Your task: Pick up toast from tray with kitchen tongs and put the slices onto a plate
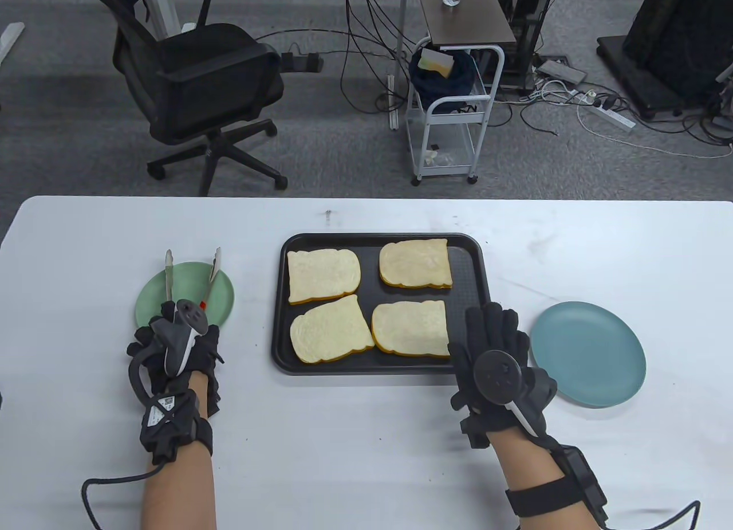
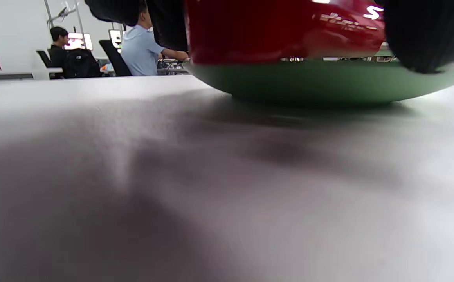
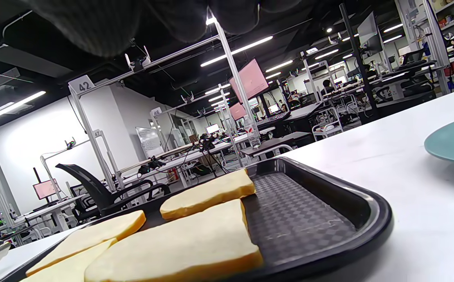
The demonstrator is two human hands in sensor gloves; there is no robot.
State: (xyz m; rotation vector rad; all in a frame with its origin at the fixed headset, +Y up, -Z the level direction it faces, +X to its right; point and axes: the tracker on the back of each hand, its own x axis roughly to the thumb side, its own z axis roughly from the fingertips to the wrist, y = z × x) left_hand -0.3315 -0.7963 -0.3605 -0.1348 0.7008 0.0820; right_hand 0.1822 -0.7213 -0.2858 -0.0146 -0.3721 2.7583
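Observation:
A black tray [image 1: 467, 278] in the middle of the white table holds four toast slices: two at the back [image 1: 323, 275] [image 1: 415, 263] and two at the front [image 1: 330, 338] [image 1: 409, 328]. Metal tongs [image 1: 169, 275] with a red handle end [image 2: 281, 31] lie across a green plate [image 1: 220, 301] on the left. My left hand [image 1: 172, 329] grips that handle end, with gloved fingers on both sides of it. My right hand [image 1: 495, 352] lies flat with straight fingers on the tray's front right corner, beside the nearest slice [image 3: 180, 250]. A blue plate [image 1: 588, 353] sits empty to its right.
Beyond the table's far edge stand a black office chair [image 1: 194, 89] and a white cart [image 1: 452, 112], with cables on the floor. People sit at desks [image 2: 141, 47] far behind. Bare table surface lies between the tray and each plate.

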